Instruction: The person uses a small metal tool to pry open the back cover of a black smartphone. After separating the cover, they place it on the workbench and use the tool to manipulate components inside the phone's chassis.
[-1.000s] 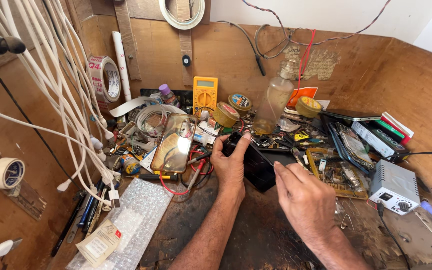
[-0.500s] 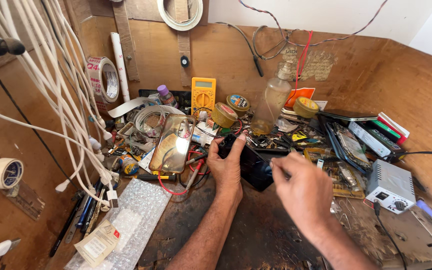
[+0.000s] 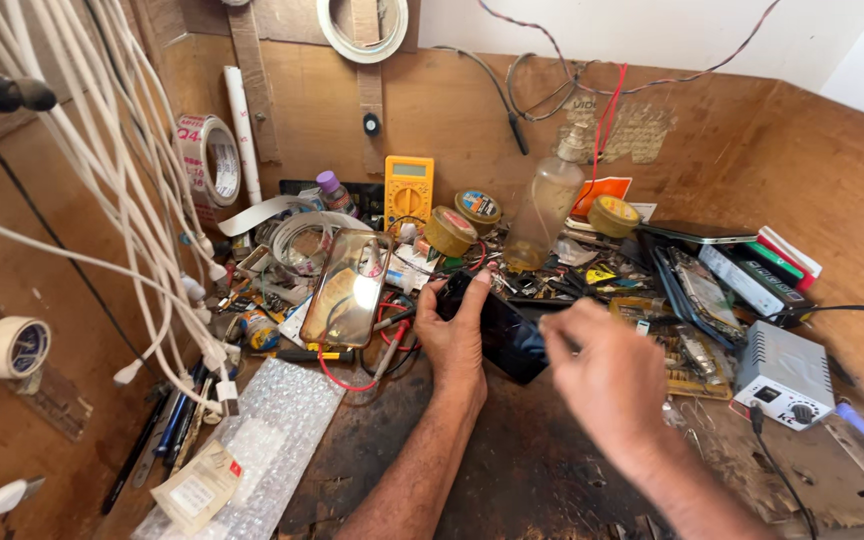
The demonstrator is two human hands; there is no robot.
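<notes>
Gripping dark phone (image 3: pixel 505 335) w/ left hand (image 3: pixel 455 340), thumb up; right hand (image 3: pixel 607 378) curled over edge, grip unclear.

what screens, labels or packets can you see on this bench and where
Phone: dark screen, held in left hand, right hand beside it.
Multimeter: yellow, grey display, at back wall.
Packet: clear sachet, white label, on bubble wrap.
Grey box: right, small display and knob.
</notes>
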